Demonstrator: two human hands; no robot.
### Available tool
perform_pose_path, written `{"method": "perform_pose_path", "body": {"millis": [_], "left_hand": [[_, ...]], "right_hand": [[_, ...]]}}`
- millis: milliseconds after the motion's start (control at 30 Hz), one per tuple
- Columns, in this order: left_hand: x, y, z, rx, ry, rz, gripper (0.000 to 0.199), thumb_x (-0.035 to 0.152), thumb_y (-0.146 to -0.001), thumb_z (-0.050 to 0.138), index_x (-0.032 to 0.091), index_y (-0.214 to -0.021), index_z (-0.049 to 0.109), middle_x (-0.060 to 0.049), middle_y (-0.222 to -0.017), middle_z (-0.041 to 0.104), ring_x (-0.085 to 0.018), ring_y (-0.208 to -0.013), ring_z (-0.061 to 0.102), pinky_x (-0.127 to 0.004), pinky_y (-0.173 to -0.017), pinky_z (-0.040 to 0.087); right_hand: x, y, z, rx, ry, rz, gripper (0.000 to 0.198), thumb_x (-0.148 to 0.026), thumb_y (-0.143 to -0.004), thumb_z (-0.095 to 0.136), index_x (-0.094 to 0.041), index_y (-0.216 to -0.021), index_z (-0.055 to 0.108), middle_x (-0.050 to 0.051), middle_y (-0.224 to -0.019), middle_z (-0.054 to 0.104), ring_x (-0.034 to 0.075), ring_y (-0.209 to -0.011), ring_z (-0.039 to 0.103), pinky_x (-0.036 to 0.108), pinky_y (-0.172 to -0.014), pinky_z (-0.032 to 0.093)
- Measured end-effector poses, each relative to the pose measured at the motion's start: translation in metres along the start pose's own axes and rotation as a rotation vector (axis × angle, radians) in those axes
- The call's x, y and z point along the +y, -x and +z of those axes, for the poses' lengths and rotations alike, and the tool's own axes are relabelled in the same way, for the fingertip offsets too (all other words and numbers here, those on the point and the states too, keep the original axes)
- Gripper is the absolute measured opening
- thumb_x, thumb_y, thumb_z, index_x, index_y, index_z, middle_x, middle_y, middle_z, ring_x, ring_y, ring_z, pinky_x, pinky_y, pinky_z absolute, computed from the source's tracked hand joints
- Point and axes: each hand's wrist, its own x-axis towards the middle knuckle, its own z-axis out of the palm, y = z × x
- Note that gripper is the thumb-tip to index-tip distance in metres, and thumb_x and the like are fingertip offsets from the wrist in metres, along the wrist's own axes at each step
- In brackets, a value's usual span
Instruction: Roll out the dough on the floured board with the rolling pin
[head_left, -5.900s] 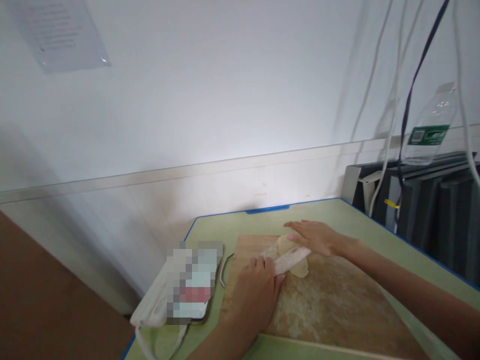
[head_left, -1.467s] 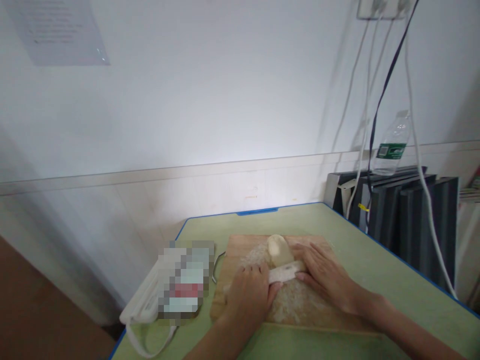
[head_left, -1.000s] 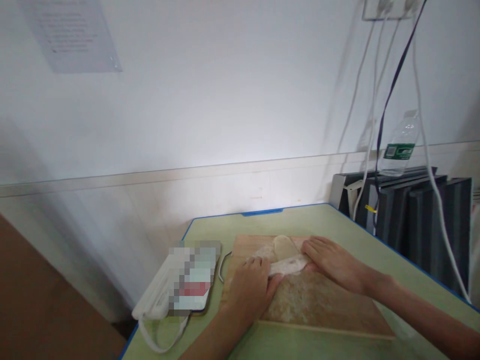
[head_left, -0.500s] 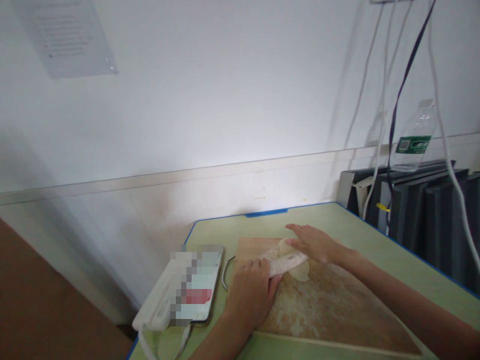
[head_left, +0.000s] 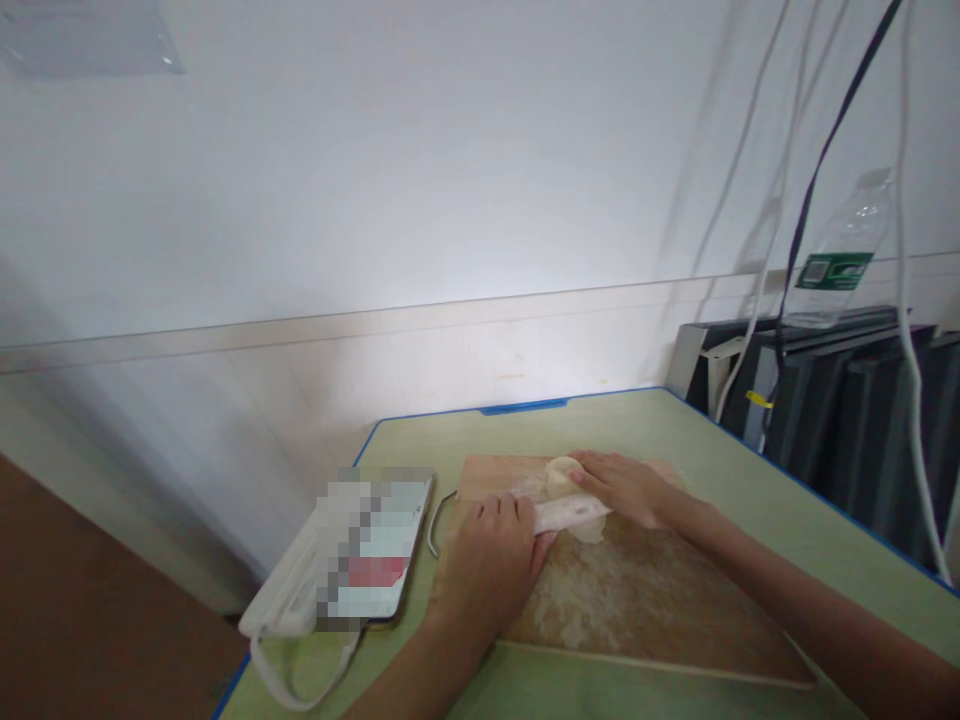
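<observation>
A short floured rolling pin (head_left: 564, 513) lies across a thin round of dough (head_left: 562, 477) on a wooden board (head_left: 645, 600). My left hand (head_left: 491, 555) is closed around the pin's left end. At the other end, the heel of my right hand (head_left: 626, 487) covers the pin's tip, and its thumb and fingers come together at the dough's far right edge. Part of the dough shows on the near side of the pin. The grip of the right fingertips is partly hidden.
Left of the board lie a phone (head_left: 386, 550) with a blurred screen and a white device (head_left: 289, 580) with a strap. A metal handle (head_left: 435, 525) curves out from the board. Dark panels (head_left: 832, 400), a plastic bottle (head_left: 836, 255) and hanging cables stand beyond the green table (head_left: 420, 435).
My right fingers, raised and spread before, have come down onto the dough's edge. The pin has moved slightly away from me over the dough, leaving less of it showing on the near side.
</observation>
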Motion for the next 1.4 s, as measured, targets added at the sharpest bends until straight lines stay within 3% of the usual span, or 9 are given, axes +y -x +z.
{"method": "perform_pose_path", "body": {"millis": [133, 267, 400, 700, 1400], "left_hand": [[0.002, 0.0, -0.002, -0.014, -0.008, -0.016, 0.027, 0.039, -0.087, 0.041, 0.016, -0.086, 0.054, -0.009, -0.081, 0.058, -0.025, -0.075, 0.054, -0.036, -0.066, 0.041], [0.003, -0.001, -0.004, -0.039, -0.014, -0.039, 0.025, 0.038, -0.087, 0.042, 0.016, -0.086, 0.054, -0.008, -0.082, 0.058, -0.025, -0.076, 0.055, -0.036, -0.065, 0.041], [0.004, -0.001, -0.004, -0.057, -0.011, -0.037, 0.025, 0.038, -0.086, 0.042, 0.016, -0.085, 0.055, -0.008, -0.08, 0.059, -0.026, -0.075, 0.055, -0.037, -0.064, 0.042], [0.006, 0.0, -0.007, -0.084, -0.014, -0.052, 0.027, 0.039, -0.087, 0.039, 0.017, -0.087, 0.055, -0.008, -0.082, 0.059, -0.026, -0.076, 0.056, -0.037, -0.064, 0.043], [0.007, 0.0, -0.006, -0.115, 0.001, -0.044, 0.026, 0.038, -0.088, 0.038, 0.017, -0.086, 0.055, -0.008, -0.081, 0.059, -0.027, -0.075, 0.056, -0.038, -0.062, 0.043]], "right_hand": [[0.005, 0.006, 0.008, 0.031, 0.008, -0.022, 0.052, -0.044, -0.091, 0.017, -0.018, -0.12, 0.052, 0.01, -0.127, 0.05, 0.025, -0.119, 0.042, 0.043, -0.096, 0.034], [0.002, 0.011, 0.008, 0.057, -0.003, -0.026, 0.054, -0.043, -0.091, 0.019, -0.013, -0.118, 0.054, 0.014, -0.128, 0.048, 0.026, -0.12, 0.04, 0.042, -0.099, 0.032], [-0.008, 0.013, 0.003, 0.081, -0.018, 0.034, 0.061, -0.045, -0.091, 0.014, -0.007, -0.119, 0.053, 0.018, -0.126, 0.049, 0.027, -0.119, 0.042, 0.044, -0.099, 0.032], [-0.017, 0.017, -0.004, 0.084, -0.05, 0.092, 0.061, -0.047, -0.09, 0.016, -0.009, -0.121, 0.052, 0.015, -0.127, 0.049, 0.024, -0.119, 0.043, 0.041, -0.1, 0.031], [-0.02, 0.024, -0.008, 0.115, -0.087, 0.053, 0.057, -0.047, -0.091, 0.019, -0.01, -0.116, 0.055, 0.013, -0.124, 0.053, 0.023, -0.116, 0.045, 0.039, -0.1, 0.032]]}}
